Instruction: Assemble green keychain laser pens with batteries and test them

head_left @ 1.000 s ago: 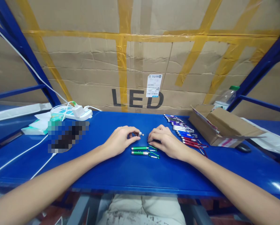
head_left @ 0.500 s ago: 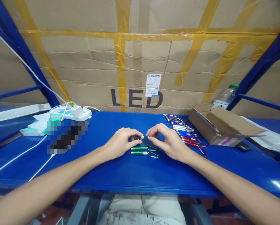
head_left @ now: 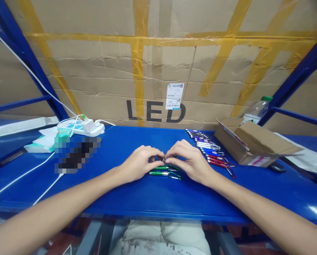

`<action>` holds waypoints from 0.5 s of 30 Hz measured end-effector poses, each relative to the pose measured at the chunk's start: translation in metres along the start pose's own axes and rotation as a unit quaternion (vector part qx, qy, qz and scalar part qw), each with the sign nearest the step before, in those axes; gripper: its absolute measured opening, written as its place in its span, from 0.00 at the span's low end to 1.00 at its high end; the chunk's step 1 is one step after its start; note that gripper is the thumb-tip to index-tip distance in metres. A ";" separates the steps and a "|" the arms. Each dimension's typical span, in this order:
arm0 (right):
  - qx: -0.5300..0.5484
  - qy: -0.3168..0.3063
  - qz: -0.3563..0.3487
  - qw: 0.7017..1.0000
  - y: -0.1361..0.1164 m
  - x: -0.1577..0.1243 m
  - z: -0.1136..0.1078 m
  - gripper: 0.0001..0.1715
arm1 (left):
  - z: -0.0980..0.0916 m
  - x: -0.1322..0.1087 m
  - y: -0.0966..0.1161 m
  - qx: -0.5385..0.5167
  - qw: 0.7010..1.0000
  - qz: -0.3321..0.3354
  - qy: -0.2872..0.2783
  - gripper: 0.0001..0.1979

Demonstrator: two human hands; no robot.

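Note:
My left hand [head_left: 141,163] is closed in a pinch, its fingertips on a small silvery part [head_left: 164,159]. My right hand [head_left: 191,161] is also pinched, and its fingertips meet the left ones at that part. A bit of green shows behind the right fingers; what it belongs to is mostly hidden. Just below the fingertips, two green penlights with carabiner clips [head_left: 160,173] lie side by side on the blue table [head_left: 158,198]. The right hand partly covers the upper one's clip.
Right of my hands lies a row of purple, silver, blue and red penlights [head_left: 210,150]. Beyond them stand an open cardboard box [head_left: 254,141], a black mouse [head_left: 277,167] and a plastic bottle [head_left: 259,108]. A power strip [head_left: 91,129] with white cables sits at the back left.
My hands were slightly apart, the left with a silvery piece and the right with something tiny. Now the right hand has come left and the fingertips meet.

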State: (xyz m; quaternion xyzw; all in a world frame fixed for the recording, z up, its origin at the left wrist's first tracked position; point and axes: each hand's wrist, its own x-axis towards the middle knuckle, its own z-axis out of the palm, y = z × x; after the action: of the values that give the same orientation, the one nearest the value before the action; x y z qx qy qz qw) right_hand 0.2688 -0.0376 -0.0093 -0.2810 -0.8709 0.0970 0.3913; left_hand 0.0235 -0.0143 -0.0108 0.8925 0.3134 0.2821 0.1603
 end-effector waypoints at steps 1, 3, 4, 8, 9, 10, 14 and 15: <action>-0.002 0.001 -0.002 1.000 0.000 0.000 0.000 0.02 | 0.000 0.000 0.000 0.000 1.000 0.000 0.000 0.07; -0.002 -0.001 -0.006 1.000 -0.001 0.001 0.000 0.04 | 0.000 0.000 -0.001 -0.001 1.000 0.003 0.001 0.07; -0.002 -0.003 -0.004 1.000 -0.002 0.001 -0.001 0.05 | 0.001 0.000 -0.001 -0.002 1.000 0.004 0.001 0.07; -0.004 -0.003 0.019 1.000 -0.006 0.001 -0.003 0.06 | 0.001 0.000 -0.004 -0.013 1.000 0.003 0.010 0.05; -0.005 -0.005 0.016 1.000 -0.006 0.001 -0.003 0.07 | 0.001 0.000 -0.004 -0.018 1.000 0.002 0.011 0.05; -0.005 -0.009 0.009 1.000 -0.006 0.001 -0.003 0.08 | 0.001 0.000 -0.004 -0.024 1.000 0.001 0.012 0.06; -0.011 -0.021 -0.010 1.000 -0.003 0.000 -0.002 0.09 | 0.000 0.001 -0.004 -0.042 0.999 -0.005 0.008 0.07; -0.012 -0.021 -0.003 1.000 -0.002 0.000 -0.001 0.08 | 0.000 0.001 -0.003 -0.044 0.999 -0.007 0.008 0.06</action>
State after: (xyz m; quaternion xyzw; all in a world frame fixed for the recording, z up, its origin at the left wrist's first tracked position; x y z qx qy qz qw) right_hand 0.2688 -0.0396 -0.0073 -0.2806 -0.8808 0.0912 0.3703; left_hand 0.0229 -0.0110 -0.0119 0.8799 0.3082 0.3016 0.1994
